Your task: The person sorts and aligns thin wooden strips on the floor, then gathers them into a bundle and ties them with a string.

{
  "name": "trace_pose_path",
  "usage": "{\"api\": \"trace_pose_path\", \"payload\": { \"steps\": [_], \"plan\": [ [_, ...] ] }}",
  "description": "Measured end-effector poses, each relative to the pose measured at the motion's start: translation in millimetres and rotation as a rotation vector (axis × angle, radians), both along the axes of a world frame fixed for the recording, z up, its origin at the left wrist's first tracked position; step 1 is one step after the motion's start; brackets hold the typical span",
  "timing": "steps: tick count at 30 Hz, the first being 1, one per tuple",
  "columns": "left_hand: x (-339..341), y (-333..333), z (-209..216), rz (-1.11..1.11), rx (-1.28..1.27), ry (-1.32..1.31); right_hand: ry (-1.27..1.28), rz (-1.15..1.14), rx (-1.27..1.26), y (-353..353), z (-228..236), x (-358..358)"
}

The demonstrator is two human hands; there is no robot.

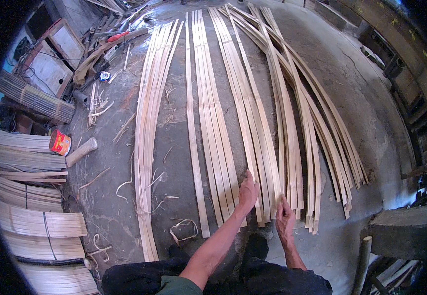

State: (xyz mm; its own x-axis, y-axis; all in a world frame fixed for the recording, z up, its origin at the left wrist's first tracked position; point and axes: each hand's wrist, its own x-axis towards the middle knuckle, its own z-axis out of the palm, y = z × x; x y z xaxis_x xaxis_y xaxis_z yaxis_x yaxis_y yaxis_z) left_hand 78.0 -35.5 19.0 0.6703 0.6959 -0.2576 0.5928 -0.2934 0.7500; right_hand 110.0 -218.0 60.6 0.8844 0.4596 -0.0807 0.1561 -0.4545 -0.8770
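Observation:
Long, pale bamboo strips lie in loose groups on the floor in front of me, running away from my feet. My left hand (248, 192) is closed at the near part of the middle group of bamboo strips (241, 98), its thumb and finger on one strip. Slightly nearer and to the right, my right hand (285, 220) pinches the near end of a bamboo strip (267, 142) between thumb and fingers. The curled fingers of both hands are partly hidden. Left of my hands lie another group of strips (206, 103) and a single strip (190, 108).
A further bundle of strips (147, 113) lies at left; crossing strips (321, 118) fan out at right. Tied stacks of slats (41, 223) line the left edge, near a red tub (61, 143) and a short wooden cylinder (81, 152). Thin shavings (184, 228) litter the floor.

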Motion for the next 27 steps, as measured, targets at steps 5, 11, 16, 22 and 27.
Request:
{"api": "trace_pose_path", "payload": {
  "steps": [5, 11, 16, 22, 27],
  "plan": [
    [-5.8, 0.2, -16.6, 0.030, 0.076, -0.118, -0.110, -0.016, 0.087, 7.8, 6.6, 1.1],
    [-5.7, 1.3, -5.1, -0.006, -0.046, -0.075, -0.018, -0.037, 0.019, 14.4, 19.4, 29.2],
    [-8.8, 1.1, -9.8, -0.002, 0.003, -0.075, 0.080, -0.025, 0.003, 8.1, 28.3, 38.0],
    [-6.1, -0.3, -5.0, -0.006, -0.030, -0.015, 0.022, -0.003, 0.065, -13.7, 4.5, 51.1],
    [-5.3, -0.9, 0.3, -0.011, -0.066, -0.006, 0.125, -0.038, 0.097, -25.9, -12.4, 56.6]
  ]
}}
